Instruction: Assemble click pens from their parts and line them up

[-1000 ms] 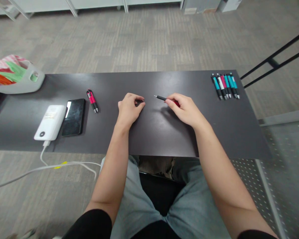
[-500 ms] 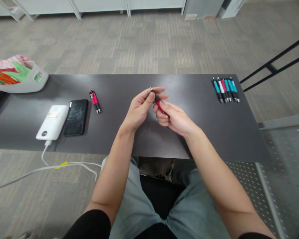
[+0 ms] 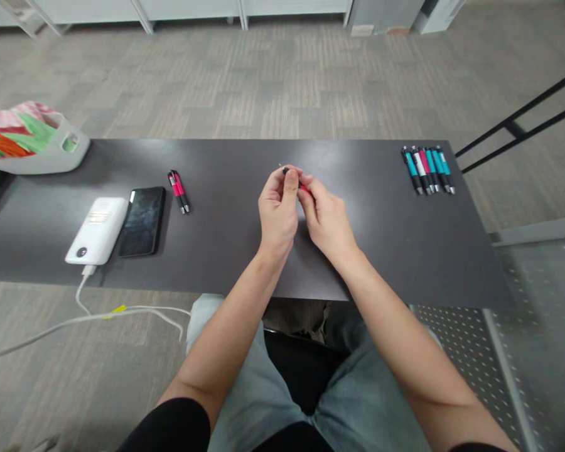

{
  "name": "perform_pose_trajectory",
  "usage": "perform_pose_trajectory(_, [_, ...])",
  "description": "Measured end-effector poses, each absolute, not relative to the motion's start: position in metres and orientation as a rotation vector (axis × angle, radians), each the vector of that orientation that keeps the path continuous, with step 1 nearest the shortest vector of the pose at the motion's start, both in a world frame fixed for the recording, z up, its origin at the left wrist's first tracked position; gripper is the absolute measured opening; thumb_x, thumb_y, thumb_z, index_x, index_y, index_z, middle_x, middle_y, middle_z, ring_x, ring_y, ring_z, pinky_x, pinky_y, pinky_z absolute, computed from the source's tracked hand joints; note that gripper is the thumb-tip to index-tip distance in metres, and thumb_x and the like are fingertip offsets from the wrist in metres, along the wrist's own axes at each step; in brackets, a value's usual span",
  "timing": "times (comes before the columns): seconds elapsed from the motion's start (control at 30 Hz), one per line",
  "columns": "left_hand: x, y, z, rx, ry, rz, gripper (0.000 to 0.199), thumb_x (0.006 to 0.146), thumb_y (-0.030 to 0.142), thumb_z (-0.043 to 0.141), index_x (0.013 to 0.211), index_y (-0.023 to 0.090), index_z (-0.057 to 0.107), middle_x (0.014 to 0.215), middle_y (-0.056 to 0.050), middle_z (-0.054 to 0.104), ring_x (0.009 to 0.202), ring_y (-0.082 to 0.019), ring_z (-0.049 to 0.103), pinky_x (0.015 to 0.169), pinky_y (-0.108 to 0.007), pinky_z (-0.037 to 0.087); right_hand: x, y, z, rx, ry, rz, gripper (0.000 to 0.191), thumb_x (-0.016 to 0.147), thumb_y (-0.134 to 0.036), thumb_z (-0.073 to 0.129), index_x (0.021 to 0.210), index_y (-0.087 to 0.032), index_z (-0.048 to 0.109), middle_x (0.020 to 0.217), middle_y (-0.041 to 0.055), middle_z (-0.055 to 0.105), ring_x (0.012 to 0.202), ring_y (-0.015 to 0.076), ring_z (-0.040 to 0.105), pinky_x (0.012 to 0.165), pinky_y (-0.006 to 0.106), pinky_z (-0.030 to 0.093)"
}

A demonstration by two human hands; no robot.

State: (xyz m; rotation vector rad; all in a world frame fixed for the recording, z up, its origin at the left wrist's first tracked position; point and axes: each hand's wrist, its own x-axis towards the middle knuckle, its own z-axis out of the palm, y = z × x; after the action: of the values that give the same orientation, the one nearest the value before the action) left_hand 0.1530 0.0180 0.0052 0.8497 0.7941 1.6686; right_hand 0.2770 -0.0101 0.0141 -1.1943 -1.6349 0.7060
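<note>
Over the middle of the dark table, both hands grip one red and black pen (image 3: 304, 188), mostly covered by fingers. My left hand (image 3: 280, 210) is closed on its black end, thumb along the top, with a thin tip poking out beyond the fingers. Wrapped around the red part is my right hand (image 3: 327, 216), its fingertips touching the left hand. Two pink and black pens (image 3: 177, 191) lie side by side left of my hands. At the far right is a row of several pens (image 3: 428, 169), with teal, white and pink barrels.
A white power bank (image 3: 97, 231) with a cable (image 3: 80, 295) and a black phone (image 3: 142, 221) lie on the table's left part. Behind them stands a white basket (image 3: 51, 154) holding colourful packaging. A black metal frame (image 3: 515, 129) rises past the right edge.
My left hand has turned more upright and moved slightly right, its fingers curling in. My right hand has rolled over and closed up against it, so less of the pen shows.
</note>
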Motion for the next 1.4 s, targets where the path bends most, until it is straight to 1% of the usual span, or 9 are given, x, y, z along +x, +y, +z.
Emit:
perform_pose_trajectory(0.1, [0.152, 0.021, 0.005, 0.869, 0.805, 1.655, 0.042, 0.112, 0.064, 0.107, 0.108, 0.027, 0.087, 0.115, -0.005, 0.094, 0.130, -0.028, 0.095, 0.119, -0.039, 0.075, 0.279, -0.007, 0.016, -1.190, -1.649, 0.662, 0.063, 0.125, -0.089, 0.069, 0.143, -0.031, 0.087, 0.141, 0.0153, 0.093, 0.138, 0.0395, 0.087, 0.124, 0.057, 0.074])
perform_pose_trajectory(0.27, [0.141, 0.031, 0.009, 0.893, 0.819, 1.569, 0.041, 0.112, 0.064, 0.108, 0.112, 0.027, 0.089, 0.121, -0.008, 0.096, 0.132, -0.030, 0.095, 0.116, -0.042, 0.077, 0.288, -0.005, 0.018, -1.184, -1.695, 0.681, 0.057, 0.130, -0.085, 0.061, 0.129, -0.032, 0.082, 0.129, 0.0122, 0.089, 0.128, 0.0349, 0.084, 0.120, 0.053, 0.072])
perform_pose_trajectory(0.47, [0.144, 0.027, 0.015, 0.928, 0.844, 1.576, 0.040, 0.108, 0.058, 0.113, 0.106, 0.026, 0.089, 0.118, -0.006, 0.095, 0.111, -0.023, 0.094, 0.103, -0.036, 0.078, 0.298, -0.006, 0.020, -1.221, -1.628, 0.741, 0.056, 0.123, -0.085, 0.076, 0.139, -0.032, 0.074, 0.115, 0.0073, 0.083, 0.105, 0.0297, 0.080, 0.102, 0.047, 0.071])
perform_pose_trajectory(0.67, [0.137, 0.026, 0.015, 0.966, 0.949, 1.574, 0.044, 0.100, 0.056, 0.119, 0.096, 0.026, 0.087, 0.108, -0.003, 0.092, 0.091, -0.016, 0.085, 0.084, -0.029, 0.072, 0.306, -0.003, 0.028, -1.206, -1.712, 0.822, 0.056, 0.125, -0.087, 0.067, 0.118, -0.032, 0.073, 0.101, 0.0050, 0.077, 0.098, 0.0294, 0.074, 0.097, 0.045, 0.065])
perform_pose_trajectory(0.8, [0.131, 0.028, 0.015, 0.983, 0.981, 1.582, 0.049, 0.098, 0.057, 0.120, 0.092, 0.026, 0.084, 0.097, -0.001, 0.087, 0.083, -0.014, 0.080, 0.079, -0.026, 0.068, 0.304, -0.003, 0.031, -1.211, -1.703, 0.799, 0.054, 0.119, -0.086, 0.078, 0.123, -0.032, 0.073, 0.099, 0.0028, 0.075, 0.092, 0.0279, 0.069, 0.093, 0.043, 0.062])
perform_pose_trajectory(0.97, [0.128, 0.029, 0.018, 1.015, 0.947, 1.576, 0.054, 0.099, 0.059, 0.120, 0.090, 0.025, 0.079, 0.088, 0.002, 0.079, 0.077, -0.013, 0.075, 0.079, -0.028, 0.066, 0.304, -0.001, 0.030, -1.212, -1.732, 0.777, 0.058, 0.124, -0.088, 0.070, 0.116, -0.031, 0.078, 0.098, 0.0051, 0.075, 0.098, 0.0299, 0.071, 0.094, 0.044, 0.061])
perform_pose_trajectory(1.2, [0.127, 0.029, 0.029, 1.000, 0.990, 1.505, 0.056, 0.099, 0.054, 0.120, 0.087, 0.025, 0.074, 0.080, 0.004, 0.070, 0.074, -0.013, 0.071, 0.075, -0.027, 0.062, 0.304, 0.000, 0.024, -1.202, -1.696, 0.827, 0.051, 0.120, -0.081, 0.080, 0.125, -0.031, 0.075, 0.101, 0.0039, 0.075, 0.097, 0.0286, 0.070, 0.097, 0.044, 0.064])
perform_pose_trajectory(1.3, [0.128, 0.028, 0.031, 0.989, 0.993, 1.490, 0.058, 0.098, 0.055, 0.121, 0.087, 0.025, 0.073, 0.079, 0.004, 0.071, 0.074, -0.013, 0.071, 0.077, -0.027, 0.063, 0.302, 0.000, 0.023, -1.200, -1.699, 0.828, 0.056, 0.124, -0.086, 0.069, 0.117, -0.031, 0.075, 0.101, 0.0058, 0.075, 0.104, 0.0312, 0.071, 0.101, 0.045, 0.063])
perform_pose_trajectory(1.4, [0.128, 0.028, 0.028, 0.999, 0.990, 1.500, 0.058, 0.098, 0.057, 0.121, 0.088, 0.026, 0.073, 0.082, 0.003, 0.074, 0.076, -0.014, 0.073, 0.079, -0.028, 0.066, 0.301, 0.001, 0.023, -1.183, -1.700, 0.816, 0.056, 0.121, -0.087, 0.073, 0.118, -0.031, 0.075, 0.104, 0.0059, 0.076, 0.103, 0.0307, 0.071, 0.101, 0.045, 0.063])
